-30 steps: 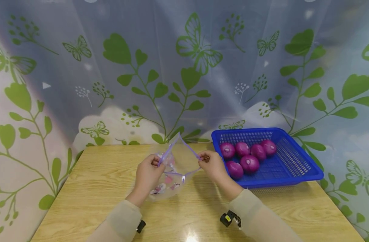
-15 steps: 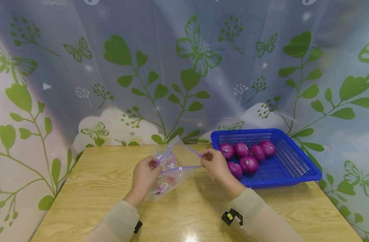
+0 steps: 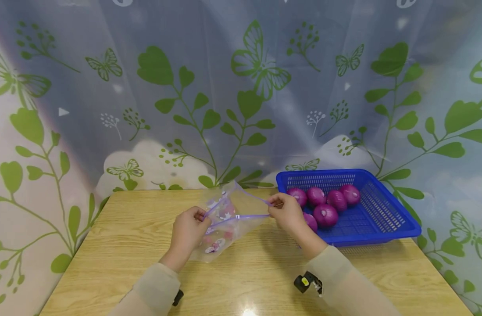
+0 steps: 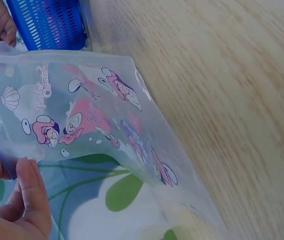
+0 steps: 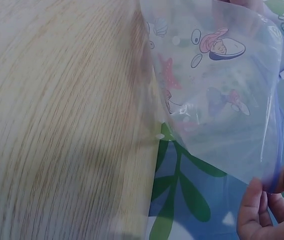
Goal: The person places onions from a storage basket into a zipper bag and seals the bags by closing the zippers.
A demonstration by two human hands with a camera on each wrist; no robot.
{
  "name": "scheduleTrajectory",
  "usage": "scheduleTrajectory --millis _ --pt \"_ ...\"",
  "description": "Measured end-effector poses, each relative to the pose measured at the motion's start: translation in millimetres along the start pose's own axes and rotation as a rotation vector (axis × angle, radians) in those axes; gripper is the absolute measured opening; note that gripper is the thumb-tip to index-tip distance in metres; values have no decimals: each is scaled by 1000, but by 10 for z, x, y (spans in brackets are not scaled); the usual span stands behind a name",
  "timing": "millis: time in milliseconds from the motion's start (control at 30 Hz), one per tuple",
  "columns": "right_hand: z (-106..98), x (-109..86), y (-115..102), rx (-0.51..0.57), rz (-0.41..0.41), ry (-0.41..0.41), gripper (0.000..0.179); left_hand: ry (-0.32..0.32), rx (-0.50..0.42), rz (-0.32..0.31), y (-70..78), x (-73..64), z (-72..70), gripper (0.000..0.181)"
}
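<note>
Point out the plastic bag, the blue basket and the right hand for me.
Plastic bag (image 4: 91,115): left wrist view, on its printed side.
Blue basket (image 3: 361,222): head view, on a bare part of its floor.
Right hand (image 3: 289,215): head view, on the back of the hand.

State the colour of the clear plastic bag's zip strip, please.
Purple zip strip, clearest in the head view.

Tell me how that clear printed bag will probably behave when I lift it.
The clear printed bag will probably flop, since it looks thin and bends between the left hand and the right hand. It's likely light: it looks see-through, with nothing visible inside. Its glossy highlights suggest it might feel slippery.
</note>
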State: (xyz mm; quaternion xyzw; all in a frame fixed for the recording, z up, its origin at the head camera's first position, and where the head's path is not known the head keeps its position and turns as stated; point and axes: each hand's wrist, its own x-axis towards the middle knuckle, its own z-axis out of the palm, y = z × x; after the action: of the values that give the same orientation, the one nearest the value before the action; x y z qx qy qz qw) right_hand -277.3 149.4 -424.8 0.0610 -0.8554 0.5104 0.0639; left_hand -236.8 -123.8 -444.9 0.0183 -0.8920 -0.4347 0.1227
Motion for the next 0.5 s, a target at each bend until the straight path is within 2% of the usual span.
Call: scheduleTrajectory --millis 167,333,500 --pt "-27 9 27 -18 5 14 16 -2 10 0 -20 -12 -2 8" --pt "-54 16 21 7 34 12 15 -12 27 -35 -36 -3 -17 10" --pt "-79 20 16 -22 31 24 14 -15 18 -56 -60 2 -19 9"
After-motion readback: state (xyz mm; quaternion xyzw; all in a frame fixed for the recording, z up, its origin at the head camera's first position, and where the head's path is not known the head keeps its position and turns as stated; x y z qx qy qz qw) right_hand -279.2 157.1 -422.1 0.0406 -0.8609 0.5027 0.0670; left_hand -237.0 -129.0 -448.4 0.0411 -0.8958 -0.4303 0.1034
